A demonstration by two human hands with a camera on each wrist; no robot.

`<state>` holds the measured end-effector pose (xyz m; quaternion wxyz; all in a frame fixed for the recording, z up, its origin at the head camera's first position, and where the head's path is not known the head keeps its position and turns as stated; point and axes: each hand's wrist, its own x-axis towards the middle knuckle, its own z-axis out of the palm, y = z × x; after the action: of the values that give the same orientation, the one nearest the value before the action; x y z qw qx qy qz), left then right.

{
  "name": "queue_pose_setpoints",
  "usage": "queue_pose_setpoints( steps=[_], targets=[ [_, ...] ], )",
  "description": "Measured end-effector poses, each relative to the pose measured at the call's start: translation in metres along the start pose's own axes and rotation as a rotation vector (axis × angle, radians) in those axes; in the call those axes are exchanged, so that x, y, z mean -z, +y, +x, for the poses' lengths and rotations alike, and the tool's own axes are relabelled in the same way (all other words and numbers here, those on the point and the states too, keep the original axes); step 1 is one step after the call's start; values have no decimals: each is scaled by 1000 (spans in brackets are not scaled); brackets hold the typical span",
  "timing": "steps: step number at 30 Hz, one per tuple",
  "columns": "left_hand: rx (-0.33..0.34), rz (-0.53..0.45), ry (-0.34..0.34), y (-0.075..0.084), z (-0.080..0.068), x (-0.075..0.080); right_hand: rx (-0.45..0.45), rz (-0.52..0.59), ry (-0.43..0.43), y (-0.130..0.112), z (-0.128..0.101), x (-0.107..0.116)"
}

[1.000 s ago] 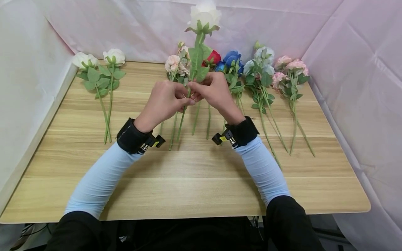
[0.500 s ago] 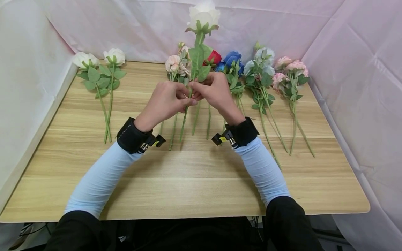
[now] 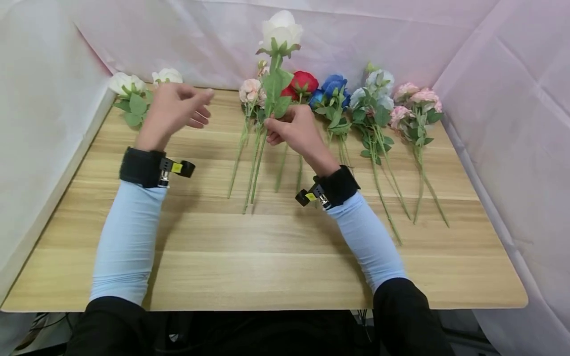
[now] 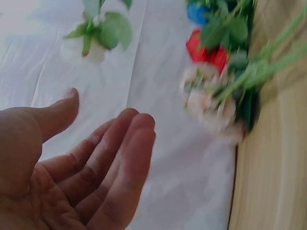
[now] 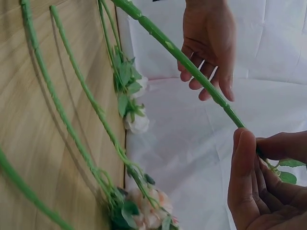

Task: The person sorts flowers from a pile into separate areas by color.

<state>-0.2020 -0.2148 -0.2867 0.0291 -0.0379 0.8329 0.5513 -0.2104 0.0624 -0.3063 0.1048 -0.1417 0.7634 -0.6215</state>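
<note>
My right hand (image 3: 296, 129) pinches the stem of a white rose (image 3: 281, 32) between thumb and fingers, just below its leaves. The rose stands nearly upright above the table, its bloom at the top; in the right wrist view its green stem (image 5: 192, 69) runs up and left from the fingers. Over the left part of the table my left hand (image 3: 175, 112) holds nothing, its fingers loosely extended, as the left wrist view of the hand (image 4: 96, 167) confirms. It partly hides two white roses (image 3: 126, 85) lying at the back left.
Along the back of the wooden table (image 3: 267, 267) lie pale pink flowers (image 3: 250, 91), a red rose (image 3: 303, 84), blue roses (image 3: 333, 86), light blue flowers (image 3: 378, 86) and pink flowers (image 3: 420, 96), stems toward me. White cloth (image 3: 213, 44) hangs behind and at the sides.
My left hand has let go of the white rose's stem and moved left, toward the two white roses. The held rose has lowered slightly in view, still in my right hand.
</note>
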Motion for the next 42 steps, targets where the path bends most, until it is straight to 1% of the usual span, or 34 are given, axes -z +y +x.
queue_pose_setpoints(
  steps=[2, 4, 8, 10, 12, 15, 16, 18, 20, 22, 24, 26, 29, 31, 34, 36, 39, 42],
  targets=[
    [15, 15, 61, -2, -1, 16, -17, -6, -17, -2, 10, -11],
    [36, 24, 113, -3, -3, 28, -33, -14, -47, -4, 23, -24],
    [52, 11, 180, -4, -9, 44, -82, -32, -105, -7, 52, -50],
    [55, 16, 203, -4, -11, 50, -129, 0, -125, -8, 67, -63],
    [53, 43, 219, -4, -12, 55, -188, 68, -139, -8, 80, -75],
    [56, 62, 235, -3, -11, 60, -280, 160, -144, -6, 95, -86],
    [59, 67, 241, -4, -11, 63, -307, 179, -140, -4, 99, -89],
    [56, 67, 252, -5, -11, 66, -350, 181, -127, 0, 104, -95],
    [53, 66, 262, -7, -11, 69, -378, 154, -122, 4, 107, -98],
    [58, 60, 265, -7, -11, 71, -396, 104, -121, 9, 109, -101],
    [54, 51, 260, -8, -12, 70, -371, 2, -122, 15, 111, -105],
    [62, 47, 253, -8, -12, 69, -346, -141, -122, 21, 112, -110],
    [66, 58, 245, -8, -10, 67, -308, -345, -97, 29, 116, -117],
    [74, 71, 245, -8, -10, 66, -313, -401, -94, 30, 117, -120],
    [75, 85, 250, -8, -10, 66, -320, -411, -100, 28, 116, -123],
    [73, 91, 249, -9, -10, 66, -332, -407, -120, 25, 113, -122],
    [62, 100, 245, -7, -11, 64, -338, -412, -148, 16, 108, -114],
    [58, 115, 236, -7, -12, 63, -310, -377, -163, 8, 101, -103]
  ],
)
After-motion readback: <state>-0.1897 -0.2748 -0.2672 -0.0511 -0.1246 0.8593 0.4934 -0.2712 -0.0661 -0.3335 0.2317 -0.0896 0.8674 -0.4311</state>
